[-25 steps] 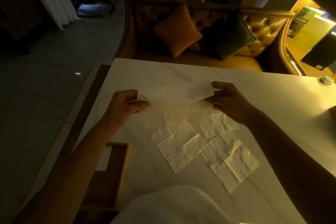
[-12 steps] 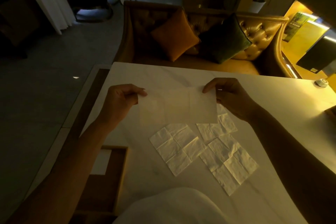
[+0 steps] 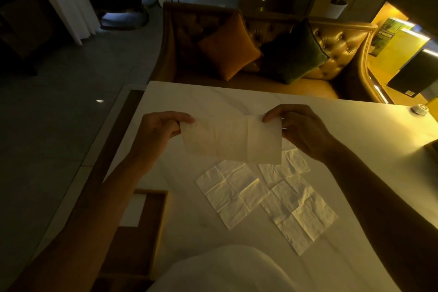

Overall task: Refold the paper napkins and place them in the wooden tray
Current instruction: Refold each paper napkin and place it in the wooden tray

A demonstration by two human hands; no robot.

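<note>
One napkin (image 3: 231, 141) in work, held in air above table (image 3: 355, 125). L to R: tray (image 3: 147, 232) at table's near-left edge w/ one white folded piece in it; left hand (image 3: 157, 134) pinching napkin's top-left corner, thumb and fingers closed on paper; right hand (image 3: 301, 129) pinching top-right corner the same way. Change vs 1 s ago: sheet was open full and see-through, now halved into a wide opaque strip, top edges matched, one crease showing right of centre. Meaning: 1st fold done; prob. 1–2 more folds before it fits tray. Below, flat napkins (image 3: 265, 199) lie open and overlapping, not yet refolded.
</note>
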